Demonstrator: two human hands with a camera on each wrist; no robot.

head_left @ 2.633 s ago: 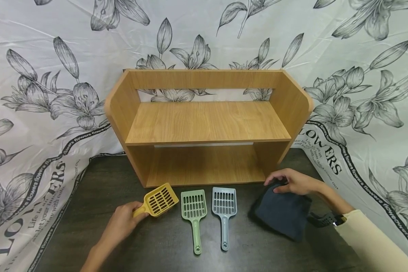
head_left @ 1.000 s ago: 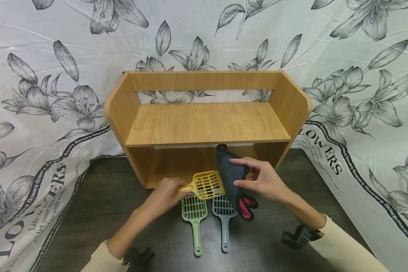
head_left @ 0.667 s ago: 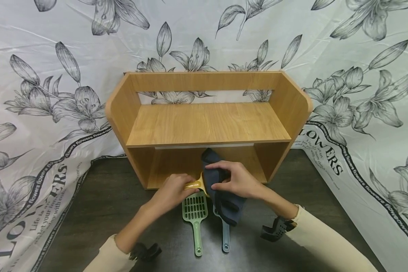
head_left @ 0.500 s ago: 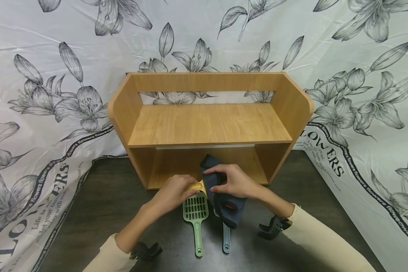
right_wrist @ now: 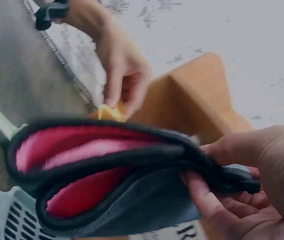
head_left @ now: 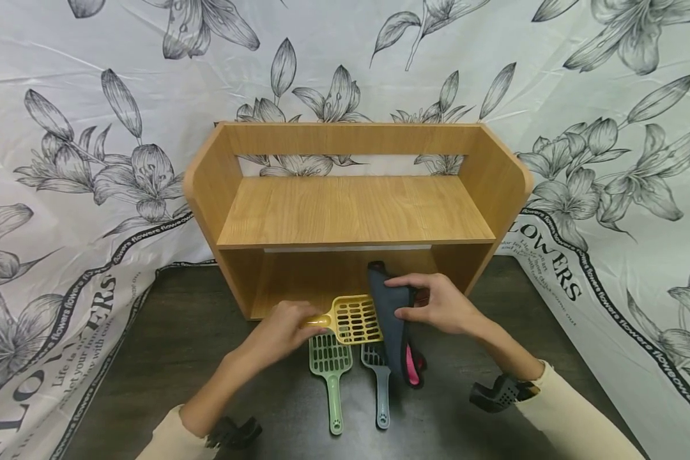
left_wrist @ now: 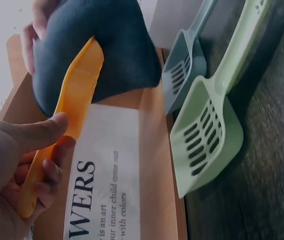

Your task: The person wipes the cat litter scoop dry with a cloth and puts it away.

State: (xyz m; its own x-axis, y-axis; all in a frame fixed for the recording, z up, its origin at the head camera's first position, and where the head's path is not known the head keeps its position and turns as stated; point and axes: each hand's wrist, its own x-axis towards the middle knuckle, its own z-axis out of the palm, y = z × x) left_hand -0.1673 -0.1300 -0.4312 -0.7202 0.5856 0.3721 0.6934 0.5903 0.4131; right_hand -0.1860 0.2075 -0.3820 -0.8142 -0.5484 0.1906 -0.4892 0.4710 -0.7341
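The dark table [head_left: 172, 326] bears a wooden shelf [head_left: 351, 209] and, before it, a green scoop [head_left: 332, 380] and a blue-grey scoop [head_left: 382, 386].

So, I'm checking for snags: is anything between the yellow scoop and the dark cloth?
Nothing visible. The left hand holds the yellow scoop beside the dark cloth in the right hand; the green scoop and blue scoop lie on the table below.

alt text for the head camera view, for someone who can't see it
The left hand holds a yellow scoop beside a dark cloth pinched in the right hand. A green scoop and a blue scoop lie on a dark table in front of a wooden shelf.
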